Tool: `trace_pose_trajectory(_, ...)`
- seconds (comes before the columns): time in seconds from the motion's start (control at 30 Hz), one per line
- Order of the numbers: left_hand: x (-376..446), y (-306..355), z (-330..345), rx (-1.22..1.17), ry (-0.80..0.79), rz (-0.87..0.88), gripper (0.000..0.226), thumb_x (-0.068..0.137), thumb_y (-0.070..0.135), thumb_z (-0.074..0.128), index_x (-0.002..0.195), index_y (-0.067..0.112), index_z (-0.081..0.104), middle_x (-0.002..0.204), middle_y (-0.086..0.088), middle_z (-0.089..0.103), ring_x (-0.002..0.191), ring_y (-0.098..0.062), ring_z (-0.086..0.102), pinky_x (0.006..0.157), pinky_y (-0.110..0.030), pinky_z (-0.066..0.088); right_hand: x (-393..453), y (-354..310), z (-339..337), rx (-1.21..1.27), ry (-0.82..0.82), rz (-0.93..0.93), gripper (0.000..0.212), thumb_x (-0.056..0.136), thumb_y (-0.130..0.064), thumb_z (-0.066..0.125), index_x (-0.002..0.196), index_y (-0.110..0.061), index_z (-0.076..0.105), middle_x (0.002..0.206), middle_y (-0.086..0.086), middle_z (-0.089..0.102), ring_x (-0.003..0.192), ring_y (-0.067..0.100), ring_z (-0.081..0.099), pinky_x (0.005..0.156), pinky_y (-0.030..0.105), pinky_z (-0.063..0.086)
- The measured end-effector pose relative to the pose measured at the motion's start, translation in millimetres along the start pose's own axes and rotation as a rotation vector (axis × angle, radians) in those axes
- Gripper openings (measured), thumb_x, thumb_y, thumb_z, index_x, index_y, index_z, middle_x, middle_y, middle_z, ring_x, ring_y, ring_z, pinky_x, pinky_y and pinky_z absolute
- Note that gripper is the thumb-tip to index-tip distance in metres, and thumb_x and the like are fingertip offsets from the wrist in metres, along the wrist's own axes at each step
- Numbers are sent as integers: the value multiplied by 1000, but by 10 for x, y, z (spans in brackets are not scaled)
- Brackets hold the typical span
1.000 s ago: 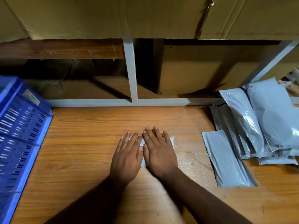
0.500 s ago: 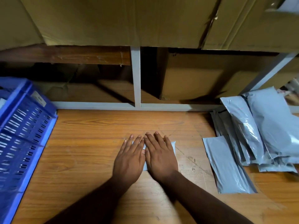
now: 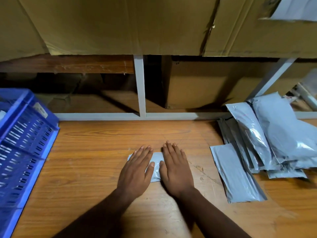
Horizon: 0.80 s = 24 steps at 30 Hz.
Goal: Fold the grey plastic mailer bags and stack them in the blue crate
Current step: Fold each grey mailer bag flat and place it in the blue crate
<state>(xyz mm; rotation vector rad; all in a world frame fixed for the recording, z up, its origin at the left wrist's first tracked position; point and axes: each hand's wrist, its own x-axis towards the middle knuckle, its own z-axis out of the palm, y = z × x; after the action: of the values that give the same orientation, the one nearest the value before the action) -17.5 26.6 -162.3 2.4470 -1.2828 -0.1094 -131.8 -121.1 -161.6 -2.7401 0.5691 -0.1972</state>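
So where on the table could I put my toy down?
Bare wood lies between the blue plastic crate and the left hand, and ahead of both hands up to the white metal rail. The right side is crowded with the pile of grey plastic mailer bags.

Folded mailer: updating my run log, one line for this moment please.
hands: left, right flat on folded mailer | stage: pressing fold | blue crate: left

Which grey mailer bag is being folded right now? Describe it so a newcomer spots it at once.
Start at the wooden tabletop, between the blue slotted plastic crate on the left and the loose pile of grey plastic mailer bags on the right. In the middle lies a small folded grey plastic mailer bag, pressed flat under the left hand and right hand. Unlike the long pile bags, it is compact and covered by hands.
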Motion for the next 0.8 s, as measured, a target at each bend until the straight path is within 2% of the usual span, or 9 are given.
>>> trace_pose_trajectory(0.1, 6, 12, 64, 40, 21, -5, 62, 107, 54, 30, 155, 17, 46, 163, 4, 38, 155, -13, 27, 126, -39, 25, -1, -23, 14, -77, -24, 8, 59, 109, -39, 22, 161, -14, 32, 170, 5, 24, 158, 27, 19, 127, 51, 12)
trace_pose_trajectory(0.2, 33, 5, 137, 49, 86, 11, 60, 106, 50, 38, 148, 12, 55, 156, -2, 50, 150, -18, 38, 124, -39, 28, 20, -16, 32, -137, -30, -1, 59, 108, -38, 24, 160, -11, 35, 169, 8, 27, 156, 31, 23, 125, 54, 15)
trace_pose_trajectory(0.27, 48, -9, 172, 75, 96, 25, 57, 105, 46, 42, 145, 9, 58, 153, -5, 53, 147, -21, 42, 123, -41, 31, 32, 1, 54, -163, -59, -4, 60, 109, -38, 22, 161, -11, 32, 170, 9, 23, 157, 32, 20, 125, 56, 16)
trace_pose_trajectory(0.37, 50, 13, 141, 106, 27, 19, 60, 106, 47, 37, 147, 8, 55, 154, -7, 52, 148, -23, 41, 123, -42, 31, 37, 2, 36, -136, -93, -11, 61, 109, -39, 19, 161, -11, 31, 170, 9, 22, 157, 31, 19, 125, 57, 19)
trace_pose_trajectory(0.47, 43, 2, 47, 115, -50, 6, 67, 107, 55, 27, 154, 10, 46, 160, -5, 43, 151, -21, 35, 125, -40, 25, 22, 68, 9, -46, -84, -31, 59, 110, -41, 21, 162, -14, 31, 170, 5, 24, 158, 27, 18, 125, 54, 21)
trace_pose_trajectory(0.6, -137, -146, -52, 113, -92, -33, 80, 104, 68, 19, 163, 14, 24, 171, -1, 18, 158, -15, 12, 128, -39, 13, -169, 265, -42, 3, -58, 32, 67, 110, -55, 16, 166, -19, 17, 173, -3, 10, 160, 15, 4, 129, 42, 10)
trace_pose_trajectory(0.73, -140, -230, -105, 158, -172, 22, 86, 100, 73, 7, 165, 17, 5, 171, 4, -2, 158, -10, -5, 128, -33, -2, -228, 268, -29, -47, -85, 71, 71, 108, -57, 8, 166, -17, 6, 174, -1, -2, 160, 15, -4, 130, 40, 4)
trace_pose_trajectory(0.8, -130, -216, -109, 146, -194, 7, 89, 98, 75, 2, 165, 17, 1, 172, 3, -4, 157, -9, -10, 127, -32, -6, -214, 239, -36, -31, -114, 84, 71, 108, -58, 8, 166, -16, 4, 173, -1, -5, 160, 16, -7, 130, 41, 3)
